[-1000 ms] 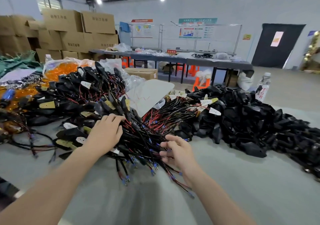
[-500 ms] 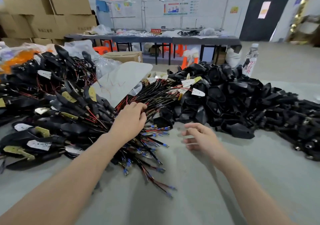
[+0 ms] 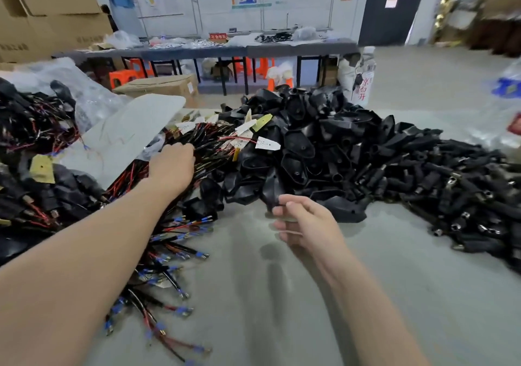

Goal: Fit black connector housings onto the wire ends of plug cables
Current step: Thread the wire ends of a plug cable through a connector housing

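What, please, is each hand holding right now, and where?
Right hand holds nothing; left hand curls into the cable bundle along its wires, grip itself hidden.

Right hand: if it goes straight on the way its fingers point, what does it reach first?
Probably the near edge of the heap of black plastic connector housings, just beyond the fingertips of the right hand. Depth is unclear, so it might pass above them.

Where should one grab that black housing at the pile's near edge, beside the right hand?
Probably pinch the black housing across its two long sides, coming from the near side: it lies flat on bare table there, while the pile crowds its far side.
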